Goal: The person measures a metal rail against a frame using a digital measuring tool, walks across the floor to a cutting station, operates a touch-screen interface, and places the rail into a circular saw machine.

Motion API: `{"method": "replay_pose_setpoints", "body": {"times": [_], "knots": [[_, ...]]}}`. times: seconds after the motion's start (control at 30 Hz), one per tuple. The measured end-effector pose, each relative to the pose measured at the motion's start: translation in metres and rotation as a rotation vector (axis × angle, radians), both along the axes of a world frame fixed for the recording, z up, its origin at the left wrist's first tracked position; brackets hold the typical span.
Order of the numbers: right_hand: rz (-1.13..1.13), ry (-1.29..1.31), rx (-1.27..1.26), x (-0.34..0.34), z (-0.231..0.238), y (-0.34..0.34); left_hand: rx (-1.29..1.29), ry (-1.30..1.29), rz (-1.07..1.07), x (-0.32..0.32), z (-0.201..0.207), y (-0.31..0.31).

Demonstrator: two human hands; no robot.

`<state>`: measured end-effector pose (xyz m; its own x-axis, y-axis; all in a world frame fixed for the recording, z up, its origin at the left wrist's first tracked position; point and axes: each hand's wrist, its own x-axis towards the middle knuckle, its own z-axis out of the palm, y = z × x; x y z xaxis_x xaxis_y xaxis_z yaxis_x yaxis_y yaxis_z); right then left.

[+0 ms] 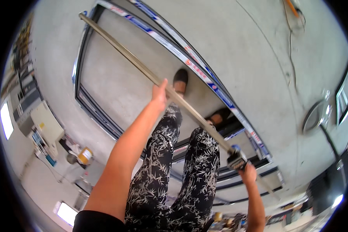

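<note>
A long, pale metal bar clamp (129,56) slants across the view from far left to near right. My left hand (159,94) is closed round its bar near the middle. Toward the near right end sits the clamp's dark jaw block (236,157) with a blue pad, and my right hand (248,174) is closed at it; its fingers are partly hidden. Below the bar lies a large dark window frame (78,73), its edges covered in blue, white and red protective tape. My shoes (180,77) stand within the frame's outline.
A second taped frame (170,29) lies along the far side, and more frame pieces (255,176) lie at the near right. On the right are a standing fan (317,116) and a leaning frame (345,92). A cord (291,54) crosses the floor. Left stands a beige cabinet (47,123).
</note>
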<state>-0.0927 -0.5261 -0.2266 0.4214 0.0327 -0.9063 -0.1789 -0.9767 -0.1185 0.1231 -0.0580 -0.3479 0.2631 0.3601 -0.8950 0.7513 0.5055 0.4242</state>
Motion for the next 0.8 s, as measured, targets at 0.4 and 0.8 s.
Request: {"method": "replay_pose_setpoints", "body": {"times": [0.4,0.8], "knots": [[0.257,-0.185,-0.057,0.043,0.189,0.126,0.009,-0.131,0.676,-0.094,0.195,0.107],[0.757,-0.346,0.229,0.198,0.28,0.383,0.138,-0.154,1.226,-0.197,0.304,0.296]]}}
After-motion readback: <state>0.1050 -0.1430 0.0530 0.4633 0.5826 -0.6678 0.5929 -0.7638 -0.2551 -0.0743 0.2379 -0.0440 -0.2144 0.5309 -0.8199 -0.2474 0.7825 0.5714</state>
